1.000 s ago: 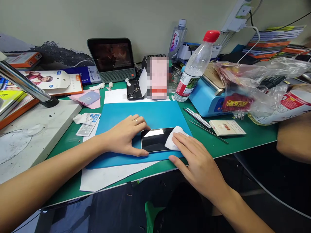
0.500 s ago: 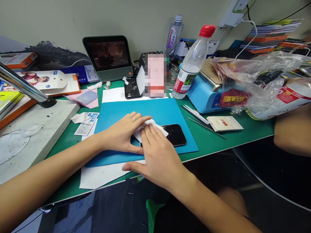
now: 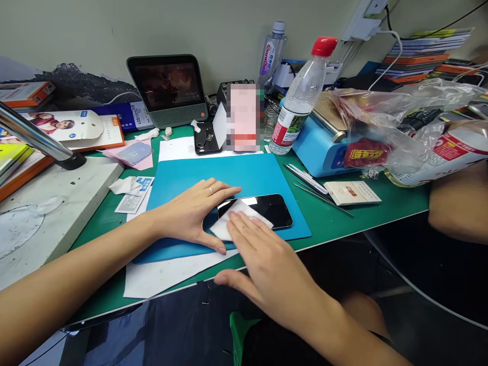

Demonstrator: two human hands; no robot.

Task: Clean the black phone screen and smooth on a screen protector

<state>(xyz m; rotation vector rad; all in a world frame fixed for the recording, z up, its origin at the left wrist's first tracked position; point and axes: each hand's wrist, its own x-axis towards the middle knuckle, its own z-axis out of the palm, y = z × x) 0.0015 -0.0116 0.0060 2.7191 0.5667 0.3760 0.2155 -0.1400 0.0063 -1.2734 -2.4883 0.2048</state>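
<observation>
A black smartphone lies face up on a blue mat. My left hand, with a ring on one finger, braces the phone's left end. Its forefinger runs along the far edge and its thumb is spread towards the near side. Under the fingertips of my right hand a folded white wipe is pressed onto the glass. That hand's fingers are together and its thumb sticks out to the left. Part of the phone's left half is hidden beneath the wipe.
Tweezers, a pen-like tool and a cigarette pack lie to the right. A red-capped bottle stands behind. A smart display is at the back. At far right is another person's arm.
My right hand has slid towards me and slightly right, drawing the wipe along the phone. More of the screen's far side shows. My left hand has stayed almost still.
</observation>
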